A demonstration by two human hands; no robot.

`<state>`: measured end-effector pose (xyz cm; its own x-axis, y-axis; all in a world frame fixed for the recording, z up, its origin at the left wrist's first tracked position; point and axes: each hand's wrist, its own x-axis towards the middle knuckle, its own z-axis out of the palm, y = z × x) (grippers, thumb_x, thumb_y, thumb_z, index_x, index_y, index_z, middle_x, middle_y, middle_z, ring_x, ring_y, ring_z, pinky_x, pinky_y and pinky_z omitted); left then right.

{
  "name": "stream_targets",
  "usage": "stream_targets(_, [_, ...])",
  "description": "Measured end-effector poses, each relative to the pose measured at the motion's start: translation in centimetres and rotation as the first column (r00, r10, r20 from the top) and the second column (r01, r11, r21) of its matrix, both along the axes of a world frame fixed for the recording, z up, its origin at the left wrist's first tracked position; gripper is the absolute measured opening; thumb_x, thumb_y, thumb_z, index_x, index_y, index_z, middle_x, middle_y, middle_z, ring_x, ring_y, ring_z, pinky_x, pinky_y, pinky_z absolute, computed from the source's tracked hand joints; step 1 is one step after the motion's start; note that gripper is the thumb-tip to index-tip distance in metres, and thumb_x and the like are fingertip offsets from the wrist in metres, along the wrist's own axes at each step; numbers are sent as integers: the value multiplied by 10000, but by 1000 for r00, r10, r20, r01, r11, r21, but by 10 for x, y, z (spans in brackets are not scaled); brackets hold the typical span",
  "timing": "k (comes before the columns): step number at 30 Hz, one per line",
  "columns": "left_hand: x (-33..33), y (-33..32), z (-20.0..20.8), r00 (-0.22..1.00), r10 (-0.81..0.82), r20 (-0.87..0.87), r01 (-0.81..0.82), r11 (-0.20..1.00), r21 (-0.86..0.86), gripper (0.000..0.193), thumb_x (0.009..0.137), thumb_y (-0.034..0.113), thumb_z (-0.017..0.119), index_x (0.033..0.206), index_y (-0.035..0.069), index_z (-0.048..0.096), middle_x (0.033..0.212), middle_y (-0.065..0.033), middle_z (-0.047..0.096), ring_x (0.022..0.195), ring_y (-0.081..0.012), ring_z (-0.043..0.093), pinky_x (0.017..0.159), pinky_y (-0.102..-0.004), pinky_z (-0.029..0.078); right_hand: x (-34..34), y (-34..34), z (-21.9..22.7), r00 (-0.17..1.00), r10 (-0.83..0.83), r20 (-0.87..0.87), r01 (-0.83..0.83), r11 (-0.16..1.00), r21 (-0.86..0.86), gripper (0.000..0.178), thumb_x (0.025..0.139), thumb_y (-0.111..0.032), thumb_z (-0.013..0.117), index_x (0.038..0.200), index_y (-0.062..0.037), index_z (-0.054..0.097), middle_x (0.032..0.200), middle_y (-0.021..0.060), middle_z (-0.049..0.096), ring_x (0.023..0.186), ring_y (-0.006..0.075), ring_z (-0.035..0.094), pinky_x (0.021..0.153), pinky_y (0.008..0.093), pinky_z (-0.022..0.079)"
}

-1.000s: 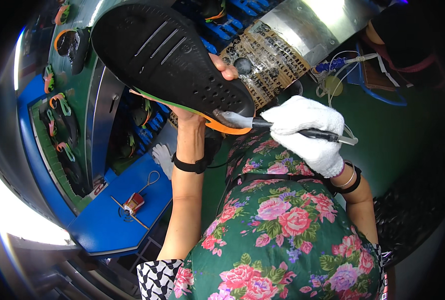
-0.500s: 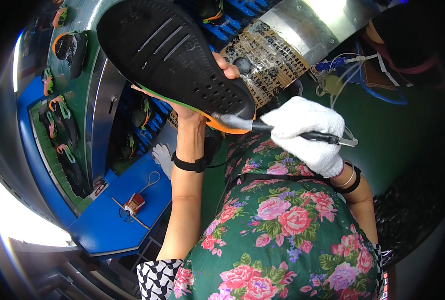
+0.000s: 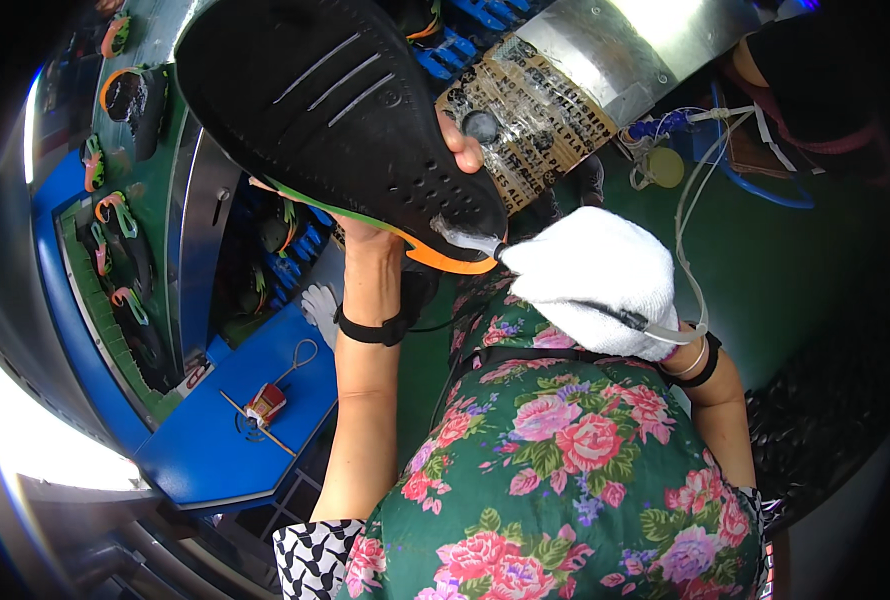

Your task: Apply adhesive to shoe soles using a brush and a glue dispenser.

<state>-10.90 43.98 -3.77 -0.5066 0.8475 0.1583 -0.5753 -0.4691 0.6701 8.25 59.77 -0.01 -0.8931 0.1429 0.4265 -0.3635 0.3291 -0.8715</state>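
A large black shoe sole [image 3: 295, 110] with slots, small dimples and an orange and green edge is held up in front of me. My left hand [image 3: 458, 145] grips it from beneath; its fingertips curl over the right side, while the rest is hidden under the sole. My right hand [image 3: 605, 275], in a white knit glove, is closed around a brush [image 3: 470, 239] with pale, wet-looking bristles. The bristles touch the black face near the orange edge at the narrower end. A thin clear tube [image 3: 703, 290] runs from the brush's handle end.
Several black, orange and green shoe parts [image 3: 130, 235] lie on a green conveyor [image 3: 155, 190] at left. A blue table [image 3: 205, 450] holds a small red container [image 3: 265, 405]; a pale glove [image 3: 320, 312] lies by its edge. Taped cardboard [image 3: 535, 110] covers a metal surface behind the sole.
The brush tip has moved from the sole's orange edge onto its black face. My right hand has turned, and the sole has shifted slightly left in my left hand.
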Motion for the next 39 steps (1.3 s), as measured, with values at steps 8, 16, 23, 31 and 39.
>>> stream_targets(8, [5, 5, 10, 998, -59, -17, 59, 998, 13, 555, 960, 482, 685, 1136, -44, 672, 1060, -165, 657, 908, -285, 692, 831, -459, 493, 6, 9, -6, 997, -7, 77, 21, 981, -194, 171, 736, 4, 840, 889, -52, 791, 922, 110, 779, 822, 254, 736, 712, 355, 584])
stream_targets(16, [7, 6, 2, 999, -38, 29, 40, 996, -85, 740, 910, 667, 649, 1085, -51, 611, 1000, -163, 646, 859, -264, 670, 830, -447, 492, 7, 6, -9, 968, 248, 38, -212, 890, -405, 140, 739, -17, 837, 861, -62, 784, 945, 104, 789, 825, 242, 744, 718, 340, 584])
stream_targets(23, [5, 10, -5, 994, -105, 34, 105, 994, 4, 803, 901, 714, 627, 1190, -35, 593, 1031, -171, 633, 903, -281, 651, 841, -451, 483, 4, 12, -10, 989, 53, -140, -36, 992, 120, 246, 754, -15, 809, 990, -83, 783, 1008, 90, 781, 817, 251, 729, 721, 351, 586])
stream_targets(31, [7, 10, -13, 954, -201, 225, 219, 974, -59, 1238, 738, 1014, 340, 1417, -9, 500, 1137, -246, 647, 926, -342, 668, 852, -474, 536, 3, 23, -12, 959, 277, -56, -282, 936, -210, 217, 757, -53, 824, 971, -81, 805, 977, 90, 787, 856, 259, 731, 742, 356, 589])
stream_targets(39, [-8, 12, -26, 901, -309, 303, 378, 903, -202, 1320, 717, 1015, 213, 1507, -18, 436, 1167, -285, 683, 933, -369, 753, 827, -482, 651, -4, 21, -25, 936, 338, -96, -329, 939, 102, 257, 800, -72, 781, 1057, -86, 789, 1012, 76, 777, 897, 264, 723, 748, 351, 591])
